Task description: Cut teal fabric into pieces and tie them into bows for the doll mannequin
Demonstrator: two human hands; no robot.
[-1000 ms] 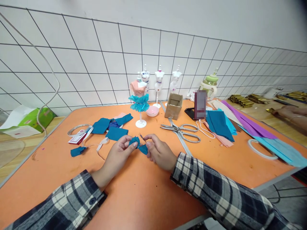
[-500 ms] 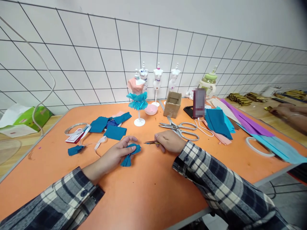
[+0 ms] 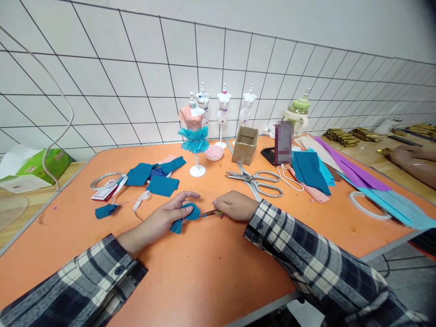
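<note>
My left hand (image 3: 172, 212) is closed on a gathered piece of teal crepe paper (image 3: 191, 211), pinched under the thumb, with a flared end hanging below. From the right, my right hand (image 3: 235, 205) grips small scissors (image 3: 210, 213), their pointed blades reaching the paper's right edge. The handles are mostly hidden in the fingers. Beyond my right hand lie large metal scissors (image 3: 254, 180) with spread blades. A small dress form (image 3: 192, 117) wearing a peach top and a turquoise ruffle stands behind my hands. Flat teal paper pieces (image 3: 162, 185) lie beyond my left hand.
Several white dress forms (image 3: 224, 102) line the wall behind a pink bowl (image 3: 214, 153) and a cardboard box (image 3: 245, 144). A phone (image 3: 283, 143) leans on a stand near a green-lidded bottle (image 3: 299, 113). Coloured paper strips (image 3: 354, 168) cover the right side. Another person's hand (image 3: 408, 159) rests far right.
My right hand has moved slightly left, bringing the small scissors' tips to the teal paper. My left hand still holds the paper. The view has shifted a little.
</note>
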